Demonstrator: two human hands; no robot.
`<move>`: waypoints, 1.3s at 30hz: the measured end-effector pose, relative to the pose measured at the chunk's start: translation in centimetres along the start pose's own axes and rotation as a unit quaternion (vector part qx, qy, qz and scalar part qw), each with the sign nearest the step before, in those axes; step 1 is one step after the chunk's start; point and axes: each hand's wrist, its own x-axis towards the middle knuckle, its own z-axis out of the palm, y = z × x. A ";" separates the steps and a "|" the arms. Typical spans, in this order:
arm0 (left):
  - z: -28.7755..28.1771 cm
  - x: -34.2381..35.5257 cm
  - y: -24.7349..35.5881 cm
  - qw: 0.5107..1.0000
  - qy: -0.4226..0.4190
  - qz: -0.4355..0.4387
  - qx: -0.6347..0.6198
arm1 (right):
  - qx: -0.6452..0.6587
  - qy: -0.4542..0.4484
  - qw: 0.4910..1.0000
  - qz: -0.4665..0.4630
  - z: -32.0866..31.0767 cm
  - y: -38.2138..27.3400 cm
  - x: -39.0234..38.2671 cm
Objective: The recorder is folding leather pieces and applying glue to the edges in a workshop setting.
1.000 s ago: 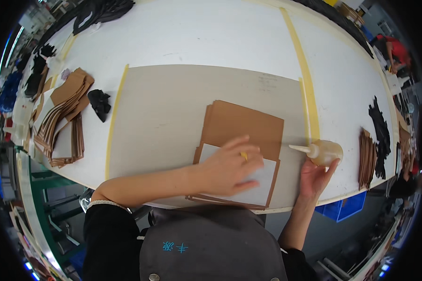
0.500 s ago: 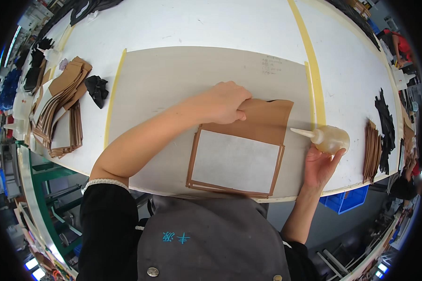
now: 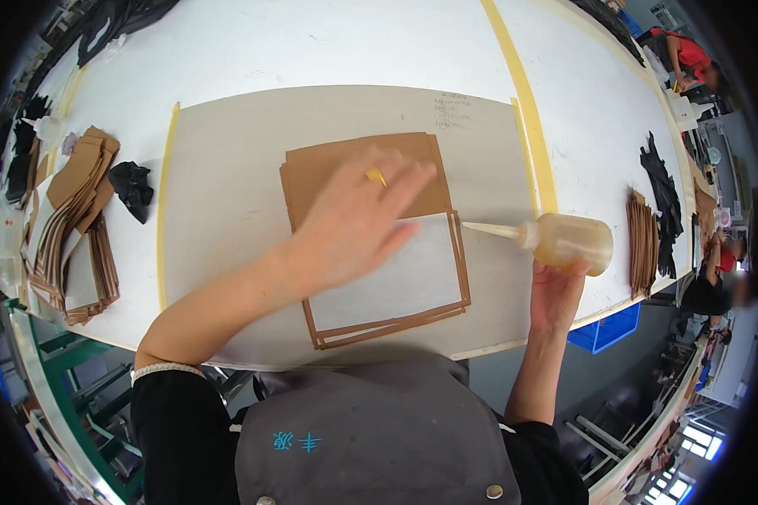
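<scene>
Sheets of brown material (image 3: 312,181) lie in front of me, plain at their far end, with a white panel (image 3: 404,273) framed by brown margins nearest my body. Along their near and right sides the edges sit out of line, so I can make out more than one layer.

Over their far half is my left hand (image 3: 354,210), fingers loosely spread, thumb apart, gripping nothing I can see; it is blurred, and I cannot tell whether it touches. Flat fingers and light, even pressure should work best here, since a hard push could slide the layers further askew.

To the right of the sheets my right hand (image 3: 557,290) has its fingers curled under a squeeze bottle (image 3: 571,240) of yellowish liquid, its nozzle lying roughly level and ending just beside their right edge. I would cradle it loosely without squeezing and angle the tip away, because a drip there could mark the white face.

Beneath the sheets is a grey board (image 3: 227,168). Well to their left are a pile of brown and white pieces (image 3: 84,202) and a black bundle (image 3: 132,189); well to their right, a brown stack (image 3: 642,244) beside black strips (image 3: 664,202).
</scene>
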 end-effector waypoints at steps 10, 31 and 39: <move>3.0 -2.7 3.2 0.986 -0.122 0.014 -0.113 | -0.106 -0.001 0.994 -0.005 0.5 0.0 2.1; 2.4 -2.3 3.3 0.983 -0.145 -0.019 -0.111 | -0.168 -0.019 0.985 -0.038 0.3 0.4 2.4; 2.3 -2.3 3.4 0.981 -0.146 -0.032 -0.121 | -0.116 0.052 0.991 0.036 0.7 0.5 1.9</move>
